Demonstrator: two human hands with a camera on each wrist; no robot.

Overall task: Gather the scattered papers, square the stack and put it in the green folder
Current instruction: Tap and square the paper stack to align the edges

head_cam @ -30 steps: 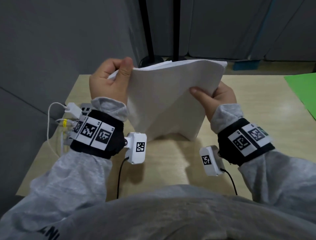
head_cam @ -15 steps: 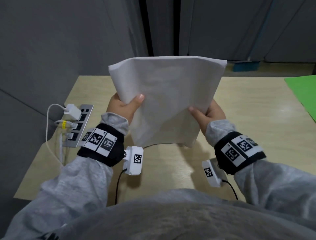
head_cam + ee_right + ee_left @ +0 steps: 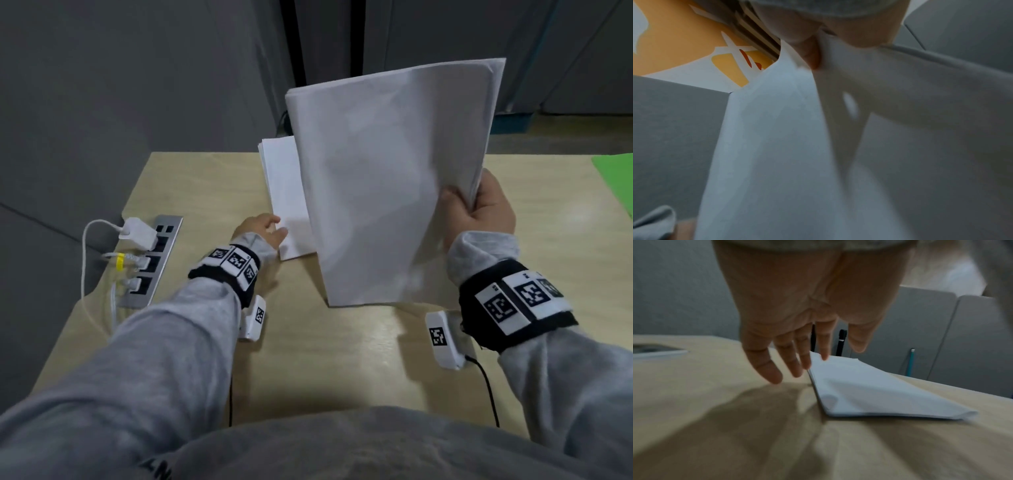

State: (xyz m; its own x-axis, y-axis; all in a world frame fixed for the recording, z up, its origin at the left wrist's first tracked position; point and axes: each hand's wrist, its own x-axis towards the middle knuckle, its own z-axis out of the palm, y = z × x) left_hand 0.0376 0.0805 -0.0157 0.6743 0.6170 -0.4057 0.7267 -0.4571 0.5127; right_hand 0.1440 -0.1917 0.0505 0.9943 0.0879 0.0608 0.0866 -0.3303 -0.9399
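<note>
A person in a grey sweatshirt sits at a pale wooden table (image 3: 342,359), the right hand (image 3: 479,209) clamped on the right edge of a stack of white papers (image 3: 394,185) and holding it upright above the tabletop, thumb on the near face and fingers behind. In the right wrist view the thumb (image 3: 809,53) presses into the sheets, which fill most of that blurred picture. At about 10 o'clock from the raised stack, a second pile of white sheets (image 3: 286,198) lies flat on the table, partly hidden behind it. The left hand (image 3: 260,229) reaches toward that pile with fingers straight and spread, holding nothing; in the left wrist view the fingertips (image 3: 803,366) sit at the pile's left edge, and whether they touch it cannot be told. The green folder (image 3: 616,181) lies at the table's far right, at roughly 3 o'clock from the raised stack and well apart from both hands. At 9 o'clock, a metal power strip (image 3: 150,263) is set into the tabletop, with a white charger (image 3: 137,233) and white cables plugged in. Both wrists carry black bands with square black-and-white code markers; no readable words appear on the papers.
</note>
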